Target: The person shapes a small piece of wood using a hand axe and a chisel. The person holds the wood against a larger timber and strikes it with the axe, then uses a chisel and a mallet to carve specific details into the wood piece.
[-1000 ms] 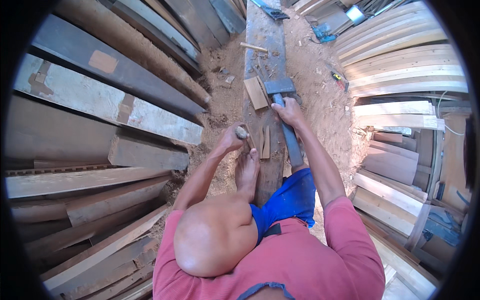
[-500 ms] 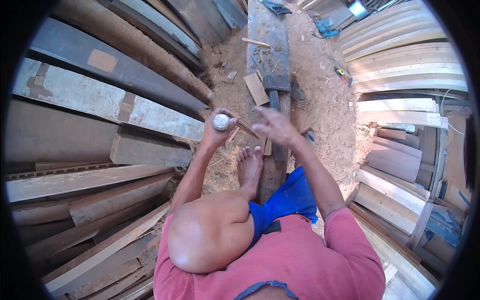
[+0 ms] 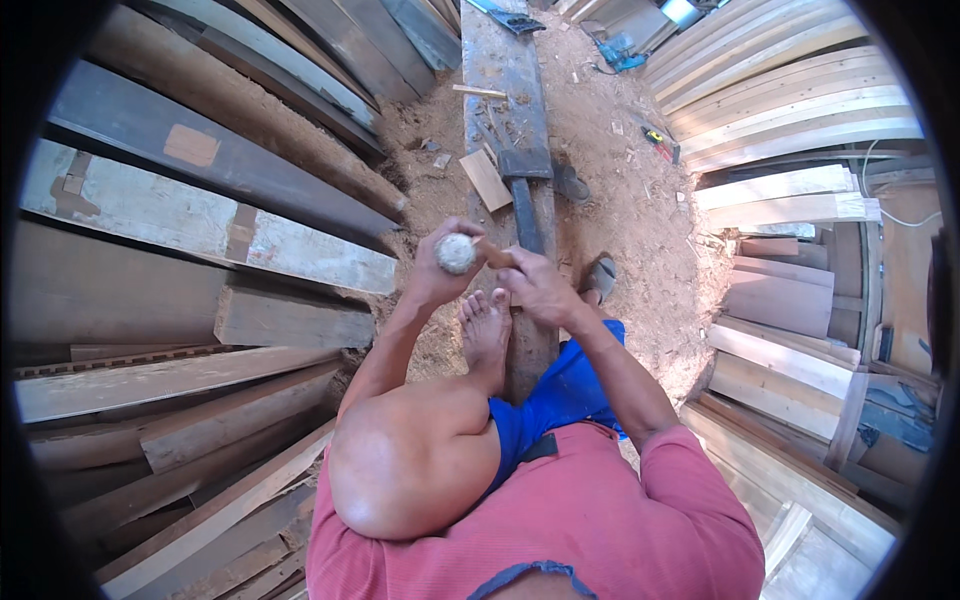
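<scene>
My left hand is wrapped round an object with a pale, rounded, rough-looking end; the rest of it is hidden below the fist. A short brown wooden piece spans the gap between my hands. The fingers of my right hand are closed on its right end, while its left end lies against the pale round end. Both hands are above a long worn plank and close over my bare foot. Just beyond them a dark hammer-shaped tool lies on the plank.
A small light board, a thin stick and wood scraps lie on the plank. Stacked boards line the left, and pale timber the right. A blue power tool rests on the sawdust floor; a loose sandal is beside the plank.
My right hand has come down and left from an open position and closed on the wooden piece. My left hand has shifted slightly right. The view has turned a little.
</scene>
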Available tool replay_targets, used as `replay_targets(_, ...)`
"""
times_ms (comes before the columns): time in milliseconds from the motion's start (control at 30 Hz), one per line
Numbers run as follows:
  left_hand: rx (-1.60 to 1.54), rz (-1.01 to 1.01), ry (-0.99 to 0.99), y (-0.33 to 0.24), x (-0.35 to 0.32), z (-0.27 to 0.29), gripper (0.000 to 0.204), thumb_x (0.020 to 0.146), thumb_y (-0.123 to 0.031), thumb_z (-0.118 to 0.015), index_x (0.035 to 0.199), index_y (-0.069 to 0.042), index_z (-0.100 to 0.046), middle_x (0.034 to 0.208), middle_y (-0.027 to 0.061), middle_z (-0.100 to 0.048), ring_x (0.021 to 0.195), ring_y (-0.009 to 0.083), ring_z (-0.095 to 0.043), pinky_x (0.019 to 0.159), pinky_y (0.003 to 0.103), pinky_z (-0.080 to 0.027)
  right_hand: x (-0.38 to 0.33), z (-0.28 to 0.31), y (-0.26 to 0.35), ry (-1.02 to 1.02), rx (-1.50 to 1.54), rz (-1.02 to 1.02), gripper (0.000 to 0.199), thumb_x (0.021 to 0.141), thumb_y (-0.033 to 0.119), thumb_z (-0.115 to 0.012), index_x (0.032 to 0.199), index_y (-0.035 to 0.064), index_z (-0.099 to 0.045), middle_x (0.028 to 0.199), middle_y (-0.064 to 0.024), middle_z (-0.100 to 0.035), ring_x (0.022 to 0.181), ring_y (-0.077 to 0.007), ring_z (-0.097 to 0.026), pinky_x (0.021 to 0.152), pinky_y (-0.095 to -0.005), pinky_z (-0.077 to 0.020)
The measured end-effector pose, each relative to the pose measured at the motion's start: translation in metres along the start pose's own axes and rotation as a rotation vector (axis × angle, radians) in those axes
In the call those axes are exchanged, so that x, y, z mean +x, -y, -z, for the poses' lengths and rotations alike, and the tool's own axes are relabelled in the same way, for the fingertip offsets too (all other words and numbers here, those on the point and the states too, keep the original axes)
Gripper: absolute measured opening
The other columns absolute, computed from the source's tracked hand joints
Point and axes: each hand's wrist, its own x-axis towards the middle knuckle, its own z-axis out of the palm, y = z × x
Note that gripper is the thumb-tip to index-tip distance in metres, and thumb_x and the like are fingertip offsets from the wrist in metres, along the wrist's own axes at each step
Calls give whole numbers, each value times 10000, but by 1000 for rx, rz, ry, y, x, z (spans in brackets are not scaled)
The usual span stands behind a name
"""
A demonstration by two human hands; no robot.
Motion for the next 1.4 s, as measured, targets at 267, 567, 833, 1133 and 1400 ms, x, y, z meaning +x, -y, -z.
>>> replay_targets(267, 47, 232, 7, 12, 2, 21, 365, 799, -194, -802, 1117, -89, -654, 933, 41, -667, 826, 88, -610, 736, 269, -517, -276, 95, -227, -308, -759, -718, 268, 885, 202, -583, 1014, -29, -624, 972, -215, -681, 915, -330, -678, 768, -418, -515)
replay_targets(567, 246, 253, 142, 40, -6, 31, 328, 786, -229, -788, 1053, -90, -658, 940, 138, -703, 863, 278, -693, 771, 355, -537, -458, 24, -276, 410, -676, -1061, 340, 857, 288, -526, 914, -8, -683, 954, -256, -666, 902, -390, -657, 801, -479, -497)
replay_targets(833, 328, 249, 246, 17, 1, -6, 357, 770, -232, -786, 1071, -97, -649, 959, 153, -697, 894, 298, -681, 787, 376, -539, -49, 31, -87, -373, -338, -517, 550, 836, 429, -689, 1185, 27, -551, 1107, -225, -629, 1002, -391, -616, 875, -464, -482)
replay_targets(1133, 429, 393, 384, 58, -22, -11, 436, 688, -207, -790, 1091, -123, -646, 941, 195, -702, 932, 407, -664, 817, 448, -543, -5, -12, -109, -94, -431, -418, 800, 809, 297, -706, 1433, -2, -306, 1280, -332, -462, 1218, -456, -484, 1016, -508, -410)
replay_targets(1400, 391, 388, 402, 58, -14, -15, 371, 776, -262, -770, 1072, -75, -650, 920, 198, -690, 886, 374, -672, 771, 415, -536, -9, -53, -54, 227, -656, -511, 549, 832, 300, -686, 1204, -44, -474, 1117, -282, -587, 991, -384, -666, 801, -466, -554)
